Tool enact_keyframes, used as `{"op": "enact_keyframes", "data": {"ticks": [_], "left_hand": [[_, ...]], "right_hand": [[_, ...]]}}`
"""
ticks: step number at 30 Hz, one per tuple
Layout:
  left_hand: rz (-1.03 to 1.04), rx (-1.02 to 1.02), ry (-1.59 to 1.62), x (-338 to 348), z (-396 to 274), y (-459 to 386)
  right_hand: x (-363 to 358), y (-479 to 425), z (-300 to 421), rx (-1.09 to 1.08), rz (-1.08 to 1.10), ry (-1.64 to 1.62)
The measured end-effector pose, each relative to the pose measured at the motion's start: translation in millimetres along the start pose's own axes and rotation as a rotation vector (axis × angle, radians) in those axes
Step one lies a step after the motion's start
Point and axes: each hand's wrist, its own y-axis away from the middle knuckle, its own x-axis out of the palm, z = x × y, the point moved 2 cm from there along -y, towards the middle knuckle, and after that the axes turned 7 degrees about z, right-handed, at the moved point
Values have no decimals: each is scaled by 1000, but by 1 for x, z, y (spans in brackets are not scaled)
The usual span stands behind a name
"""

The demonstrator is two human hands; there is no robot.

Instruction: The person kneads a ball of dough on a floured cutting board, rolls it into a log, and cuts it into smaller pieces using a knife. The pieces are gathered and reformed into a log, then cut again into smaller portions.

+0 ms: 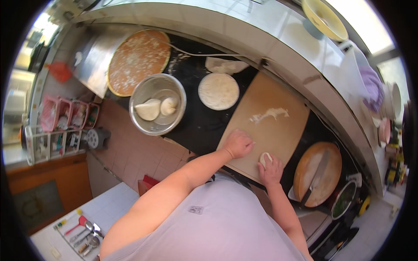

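My left hand is curled into a fist over the near left part of a wooden board. Its palm side is hidden, and nothing shows clearly in it. Close to the board's front edge, my right hand grips a small pale piece of dough between thumb and fingers. White flour lies in a streak across the middle of the board, beyond both hands. Left of the board, a round flat, pale sheet of dough rests on the black countertop.
A steel bowl holding two dough lumps stands left, before a floured round orange mat. To the right, a knife lies on a round chopping board. A white cable crosses the counter's back; a raised ledge runs behind.
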Motion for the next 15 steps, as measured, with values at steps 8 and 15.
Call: {"op": "enact_keyframes", "data": {"ticks": [8, 15], "left_hand": [[69, 42, -66, 3, -6, -7], [136, 48, -75, 11, -2, -7]], "right_hand": [[4, -62, 12, 57, -164, -162], [0, -53, 0, 137, -220, -66]]}}
